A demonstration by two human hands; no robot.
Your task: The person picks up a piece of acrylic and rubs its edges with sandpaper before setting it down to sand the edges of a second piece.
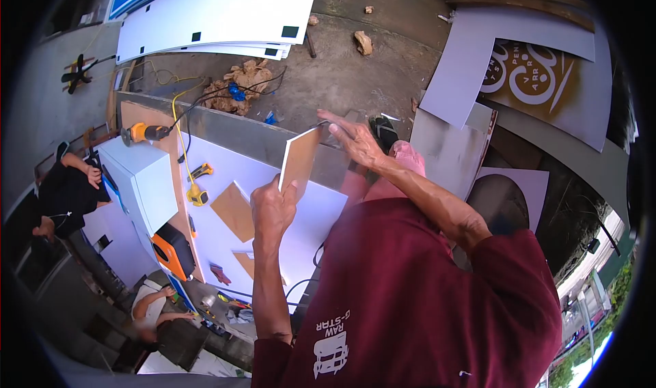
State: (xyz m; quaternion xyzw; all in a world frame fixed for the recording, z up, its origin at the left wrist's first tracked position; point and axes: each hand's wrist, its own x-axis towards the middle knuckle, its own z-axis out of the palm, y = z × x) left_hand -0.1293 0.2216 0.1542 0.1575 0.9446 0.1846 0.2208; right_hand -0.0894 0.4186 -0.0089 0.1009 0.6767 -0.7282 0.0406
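Observation:
My left hand (273, 205) grips the lower end of a small rectangular board (301, 157), held up on edge above the worktable (318, 207). The board has a brown face and a white edge. At its upper end is my right hand (357, 142), fingers stretched along the top edge. A thin dark piece shows under those fingers, too small to name. On the white tabletop lie a brown panel (234, 210) and a second brown piece (251, 264), partly hidden behind my left arm.
A yellow power tool (145, 134), a yellow tape measure (197, 195), an orange-black case (174, 253) and a white box (140, 179) stand along the table's far side. Two people work at left. White sign panels (219, 19) lie ahead; crumpled brown paper (240, 87) litters the floor.

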